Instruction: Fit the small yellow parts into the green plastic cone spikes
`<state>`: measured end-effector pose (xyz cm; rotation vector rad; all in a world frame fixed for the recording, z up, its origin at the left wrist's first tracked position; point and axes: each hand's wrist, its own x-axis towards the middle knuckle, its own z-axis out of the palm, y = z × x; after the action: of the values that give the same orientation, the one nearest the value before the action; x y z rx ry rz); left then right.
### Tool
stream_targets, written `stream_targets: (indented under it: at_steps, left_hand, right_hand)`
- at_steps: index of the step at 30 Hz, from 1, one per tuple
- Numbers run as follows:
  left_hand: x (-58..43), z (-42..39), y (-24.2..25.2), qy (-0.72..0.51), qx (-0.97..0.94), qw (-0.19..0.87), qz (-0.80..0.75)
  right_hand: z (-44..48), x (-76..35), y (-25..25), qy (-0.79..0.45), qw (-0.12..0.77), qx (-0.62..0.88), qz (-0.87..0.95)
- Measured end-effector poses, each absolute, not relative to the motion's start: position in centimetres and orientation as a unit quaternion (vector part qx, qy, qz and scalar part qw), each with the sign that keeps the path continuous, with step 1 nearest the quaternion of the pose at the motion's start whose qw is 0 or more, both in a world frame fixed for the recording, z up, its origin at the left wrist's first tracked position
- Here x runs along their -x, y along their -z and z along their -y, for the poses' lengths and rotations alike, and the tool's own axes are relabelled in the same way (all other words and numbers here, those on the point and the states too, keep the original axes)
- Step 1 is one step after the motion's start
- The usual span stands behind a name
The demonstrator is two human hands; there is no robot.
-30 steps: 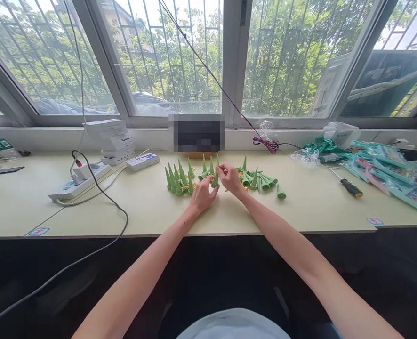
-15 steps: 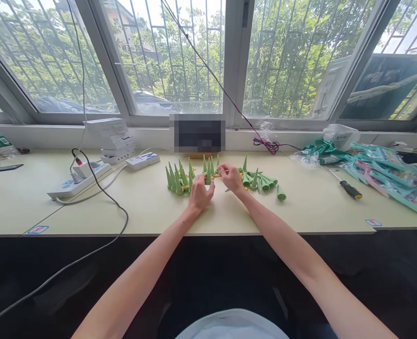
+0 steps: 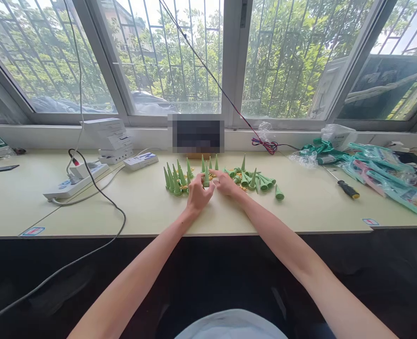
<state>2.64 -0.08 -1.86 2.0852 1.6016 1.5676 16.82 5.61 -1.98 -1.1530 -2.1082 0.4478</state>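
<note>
Several green pointed cones stand upright on the table, with a group of cones [image 3: 173,181] to the left of my hands. One upright cone [image 3: 206,177] rises just beyond the gap between my two hands. My left hand [image 3: 197,194] is curled at its base, thumb pointing right. From the right, my right hand [image 3: 227,184] reaches in with bent fingers, its fingertips beside the same cone and low over the table. Anything small between those fingertips is hidden. Small yellow pieces [image 3: 243,188] lie scattered among the cones.
More cones lie on their sides, with one loose cone [image 3: 279,193] at the right. A screwdriver [image 3: 348,189] and teal plastic packages [image 3: 388,181] are farther right. On the left are a power strip [image 3: 76,181], a black cable [image 3: 122,207] and stacked white boxes [image 3: 111,141].
My right hand has come down and slightly left, toward the cone by my left hand. My left hand stays nearly in place. The whole view has shifted a little.
</note>
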Motion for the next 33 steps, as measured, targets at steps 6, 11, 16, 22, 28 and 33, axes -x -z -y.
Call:
stream_targets:
  at_steps: [6,11,16,22,28,33]
  left_hand:
    - [-2.62,0.28,1.64,-0.492,-0.687,0.056,-0.532]
    - [-2.60,0.35,1.58,-0.497,-0.683,0.063,-0.532]
    - [-2.56,0.30,1.64,-0.499,-0.671,0.059,-0.545]
    - [-2.56,0.15,1.74,-0.496,-0.673,0.053,-0.546]
    - [-2.54,0.00,1.85,-0.484,-0.684,0.051,-0.544]
    - [-2.54,-0.07,1.87,-0.468,-0.694,0.051,-0.544]
  right_hand:
    - [-6.03,-16.50,2.00,-0.167,0.269,0.467,0.826]
    - [-5.73,-16.46,1.78,-0.173,0.264,0.470,0.824]
    - [-5.76,-16.57,1.98,-0.171,0.332,0.447,0.813]
    - [-5.89,-16.70,2.21,-0.159,0.341,0.458,0.805]
    - [-6.07,-16.63,2.41,-0.158,0.318,0.462,0.813]
    - [-5.75,-16.66,2.18,-0.161,0.319,0.464,0.811]
